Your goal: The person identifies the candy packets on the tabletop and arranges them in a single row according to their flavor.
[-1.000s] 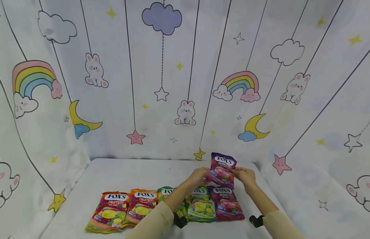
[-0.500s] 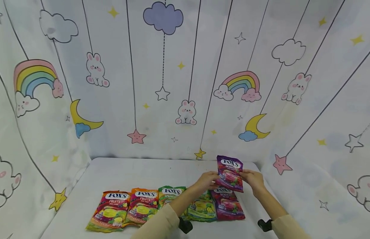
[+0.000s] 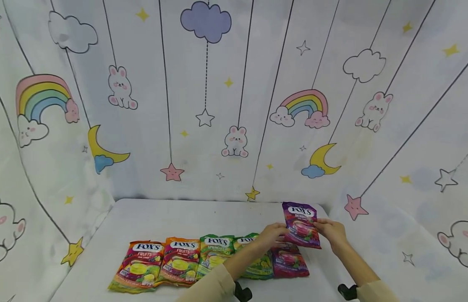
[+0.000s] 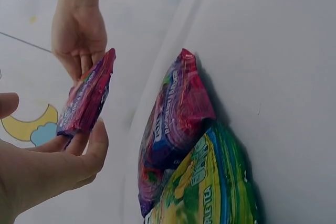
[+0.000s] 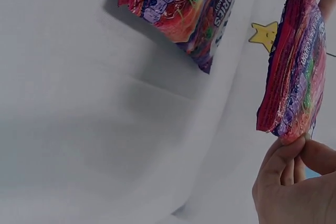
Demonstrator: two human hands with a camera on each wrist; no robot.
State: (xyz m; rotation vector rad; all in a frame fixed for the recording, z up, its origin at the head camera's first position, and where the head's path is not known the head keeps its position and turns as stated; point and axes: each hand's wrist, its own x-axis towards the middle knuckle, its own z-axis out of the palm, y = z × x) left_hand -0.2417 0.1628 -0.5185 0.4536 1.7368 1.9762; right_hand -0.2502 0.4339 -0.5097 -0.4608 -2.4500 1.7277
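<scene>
A purple bag of FOX'S Berries candy (image 3: pixel 301 224) is held upright above the table between both hands. My left hand (image 3: pixel 273 235) holds its left edge, the fingers bent against the bag in the left wrist view. On the opposite edge my right hand (image 3: pixel 332 233) pinches the bag between thumb and fingers, seen closely in the right wrist view. Behind and below it, partly hidden, a second purple Berries bag (image 3: pixel 290 264) lies at the right end of a row. Next to that are green bags, one of them (image 4: pixel 210 187) large in the left wrist view.
The row goes on leftward with another green bag (image 3: pixel 215 251), an orange Fruits bag (image 3: pixel 179 260) and a second orange bag (image 3: pixel 141 266). They lie on a white table (image 3: pixel 173 218). A white curtain (image 3: pixel 203 167) with cartoon drawings stands behind and on both sides.
Both hands have carried the held Berries bag to the right and slightly down. More of the green bags shows as the left arm shifts. The bags in the row stay put.
</scene>
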